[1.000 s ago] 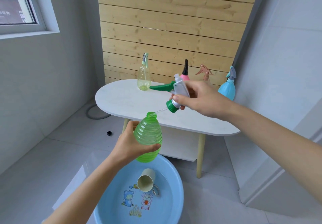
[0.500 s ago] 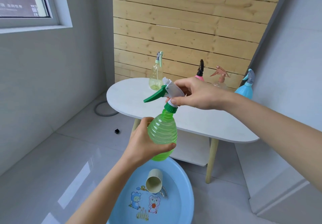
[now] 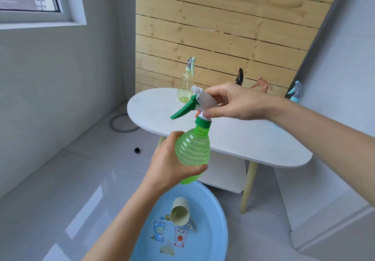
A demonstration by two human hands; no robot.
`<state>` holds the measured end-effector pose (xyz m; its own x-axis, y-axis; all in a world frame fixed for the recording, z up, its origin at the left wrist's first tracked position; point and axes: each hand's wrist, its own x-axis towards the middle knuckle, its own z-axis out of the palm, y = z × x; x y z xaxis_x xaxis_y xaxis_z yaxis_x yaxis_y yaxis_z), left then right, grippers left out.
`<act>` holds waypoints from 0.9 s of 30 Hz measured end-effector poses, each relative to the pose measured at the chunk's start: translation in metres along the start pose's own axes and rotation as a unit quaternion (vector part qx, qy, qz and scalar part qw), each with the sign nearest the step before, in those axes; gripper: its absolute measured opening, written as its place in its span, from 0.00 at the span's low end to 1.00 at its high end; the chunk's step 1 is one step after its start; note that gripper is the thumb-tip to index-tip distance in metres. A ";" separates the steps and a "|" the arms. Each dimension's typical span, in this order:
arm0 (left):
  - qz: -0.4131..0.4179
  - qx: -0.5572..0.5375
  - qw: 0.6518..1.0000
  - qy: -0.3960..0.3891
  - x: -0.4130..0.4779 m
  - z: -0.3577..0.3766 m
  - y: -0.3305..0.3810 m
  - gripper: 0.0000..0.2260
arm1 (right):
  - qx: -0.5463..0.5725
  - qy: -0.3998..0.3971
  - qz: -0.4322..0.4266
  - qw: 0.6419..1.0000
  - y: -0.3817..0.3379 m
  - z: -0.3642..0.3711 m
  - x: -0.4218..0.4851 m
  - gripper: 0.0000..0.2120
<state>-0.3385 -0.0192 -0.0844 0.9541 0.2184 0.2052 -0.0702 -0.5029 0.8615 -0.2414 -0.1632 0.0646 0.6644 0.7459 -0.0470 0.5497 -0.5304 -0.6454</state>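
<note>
My left hand (image 3: 172,164) grips the ribbed body of a clear green spray bottle (image 3: 192,151), held upright above a blue basin (image 3: 215,228). A white spray head with a green trigger (image 3: 195,103) sits on the bottle's neck, its green collar against the mouth. My right hand (image 3: 235,102) pinches that spray head from the right, thumb at the collar. The trigger points to the left.
A white oval table (image 3: 233,139) stands behind the bottle, carrying a yellowish spray bottle (image 3: 185,86), a black-topped one (image 3: 240,76), a brown-topped one (image 3: 261,84) and a blue one (image 3: 295,93). A beige cup (image 3: 179,214) lies in the basin. A small black cap (image 3: 137,150) lies on the tiled floor.
The spray head was held apart from the bottle with its tube at the mouth; it now sits on the neck. Both hands and the bottle rose in view.
</note>
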 end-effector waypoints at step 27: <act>-0.002 0.005 1.000 -0.005 -0.009 -0.006 0.006 0.33 | -0.214 -0.020 0.010 0.977 -0.022 0.013 -0.012 0.12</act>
<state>-0.3496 -0.0189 -0.0779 0.9570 0.2121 0.1979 -0.0641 -0.5107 0.8574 -0.2679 -0.1554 0.0692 0.6618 0.7441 -0.0911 0.7035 -0.6584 -0.2674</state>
